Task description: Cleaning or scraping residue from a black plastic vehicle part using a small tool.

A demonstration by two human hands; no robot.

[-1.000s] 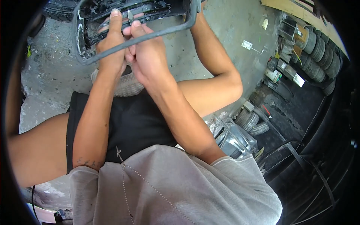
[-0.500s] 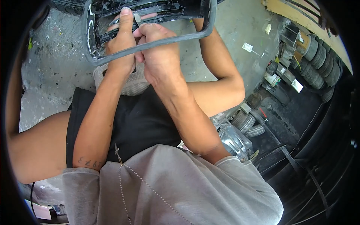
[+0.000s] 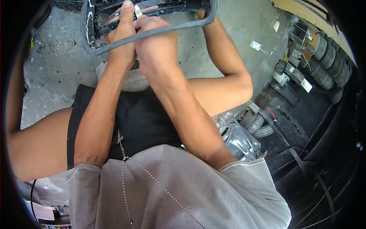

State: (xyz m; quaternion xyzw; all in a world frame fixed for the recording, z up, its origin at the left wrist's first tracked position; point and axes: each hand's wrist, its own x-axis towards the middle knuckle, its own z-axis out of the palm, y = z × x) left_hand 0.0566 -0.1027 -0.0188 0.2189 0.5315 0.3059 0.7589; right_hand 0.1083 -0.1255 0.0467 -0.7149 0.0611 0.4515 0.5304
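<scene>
A black plastic frame (image 3: 171, 29) with slats across its inside and a dull grey rim is at the top of the view, partly cut off. My left hand (image 3: 121, 36) is closed around a slat, its thumb in front and its fingers partly hidden behind. Pinched in my right hand (image 3: 158, 47) is a small flat pale blade (image 3: 137, 10), its tip upward beside my left thumb. The handle, if any, is hidden in my fingers. The near bar of the frame crosses in front of both hands.
Below my hands stands a light woven-textured object (image 3: 134, 84), between my bare legs. At right are stacked tyres (image 3: 324, 72), boxes, and a clear headlamp-like part (image 3: 240, 139). Another tyre (image 3: 68, 4) shows at the top left. A white scrap (image 3: 255, 45) lies on the grey floor.
The frame and both hands have shifted slightly up and left in the view. The blade has tilted and now shows a brighter face. Both grips stay the same.
</scene>
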